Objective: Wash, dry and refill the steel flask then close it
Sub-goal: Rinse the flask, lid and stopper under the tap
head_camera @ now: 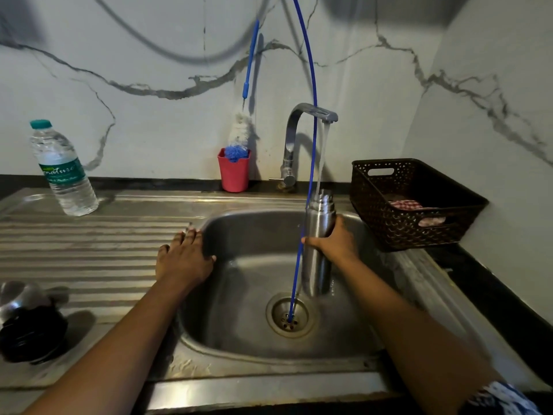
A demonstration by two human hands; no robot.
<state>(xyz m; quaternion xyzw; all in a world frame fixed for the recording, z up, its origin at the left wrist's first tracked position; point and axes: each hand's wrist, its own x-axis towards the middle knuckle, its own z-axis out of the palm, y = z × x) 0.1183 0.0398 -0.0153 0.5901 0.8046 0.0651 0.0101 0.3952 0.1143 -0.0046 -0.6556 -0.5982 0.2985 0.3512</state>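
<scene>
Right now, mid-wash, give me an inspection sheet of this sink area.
Surface: stainless steel sink, ribbed drainboard.
Job's things: uncapped cylindrical steel flask held under running chrome tap; clear plastic water bottle, teal cap, on drainboard; black-and-steel lid at near left.
Clutter: red plastic cup holding blue-handled bottle brush; dark brown woven basket with checked cloth.
Hands: right hand grips flask; left hand rests flat on sink rim.
Cables: thin blue tube drops into drain.
Surroundings: grey-veined marble-look wall.
</scene>
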